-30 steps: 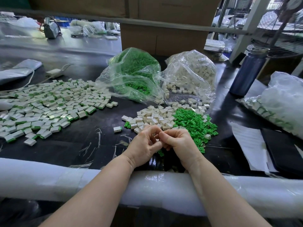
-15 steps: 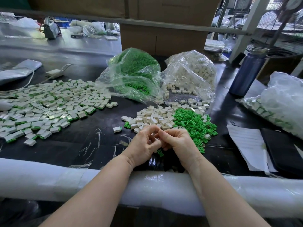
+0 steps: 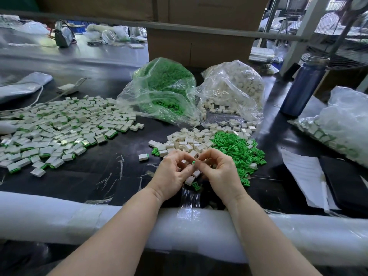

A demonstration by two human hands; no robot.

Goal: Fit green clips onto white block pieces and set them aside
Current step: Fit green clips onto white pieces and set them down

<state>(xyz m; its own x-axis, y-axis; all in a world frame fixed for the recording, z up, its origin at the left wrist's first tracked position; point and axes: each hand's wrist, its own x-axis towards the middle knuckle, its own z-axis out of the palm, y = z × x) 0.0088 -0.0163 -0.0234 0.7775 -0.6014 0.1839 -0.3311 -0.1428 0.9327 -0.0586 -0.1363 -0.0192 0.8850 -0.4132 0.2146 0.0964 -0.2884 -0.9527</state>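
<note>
Green clip (image 3: 193, 162) sits pinched in my right hand (image 3: 219, 172) against the white block (image 3: 196, 173) my left hand (image 3: 171, 174) holds above the near tabletop (image 3: 95, 176); I should square it, then press evenly.

Between my fingertips I hold 1 small white block (image 3: 193, 155) with a green clip (image 3: 193, 162) at its near end, just above the desk's near edge. Loose white blocks (image 3: 189, 141) and green clips (image 3: 238, 148) lie heaped side by side near the desk's middle. Finished blocks with green ends (image 3: 59, 128) spread flat toward the left edge, 1 finished piece (image 3: 143, 156) apart.
</note>
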